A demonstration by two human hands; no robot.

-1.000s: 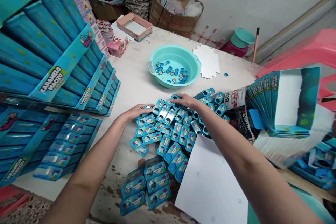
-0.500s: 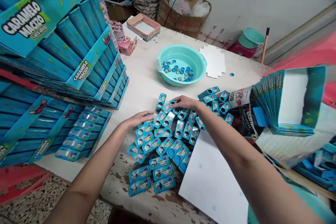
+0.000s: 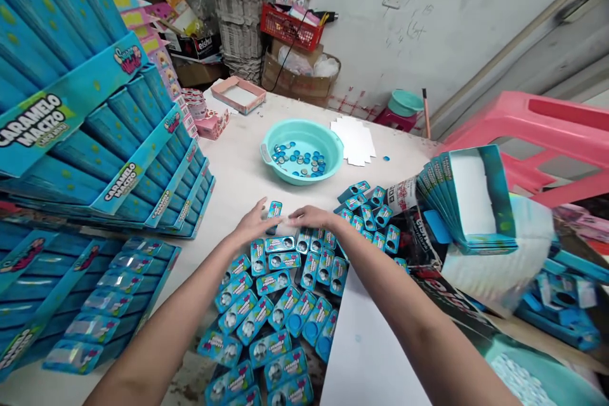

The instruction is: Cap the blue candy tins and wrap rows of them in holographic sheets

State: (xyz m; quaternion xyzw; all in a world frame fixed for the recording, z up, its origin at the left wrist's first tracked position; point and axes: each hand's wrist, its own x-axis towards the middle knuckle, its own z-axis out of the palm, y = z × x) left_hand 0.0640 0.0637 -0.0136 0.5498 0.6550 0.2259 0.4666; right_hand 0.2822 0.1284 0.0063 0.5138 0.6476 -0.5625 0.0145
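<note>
Many small blue candy boxes (image 3: 271,281) printed "Caramelo Macizo", each with a round spot at one end, lie in loose rows on the table before me. My left hand (image 3: 253,223) is at the far edge of the pile, fingers apart, beside a single candy box (image 3: 275,209) that lies apart from the rows. From the right, my right hand (image 3: 311,217) reaches over the far boxes, its fingertips together and almost meeting my left hand. A small pale blur shows between the fingertips; I cannot make out what it is.
A turquoise basin (image 3: 303,133) with blue and silver discs stands beyond the pile. Tall blue display cartons (image 3: 124,184) rise on the left. White card (image 3: 366,342) lies under my right forearm. Open display boxes (image 3: 469,196) and a pink stool (image 3: 547,133) are at right.
My hands have come closer together at the pile's far edge. My left hand has lifted off the boxes beneath it and spread its fingers. Several far boxes lie differently. The view has shifted.
</note>
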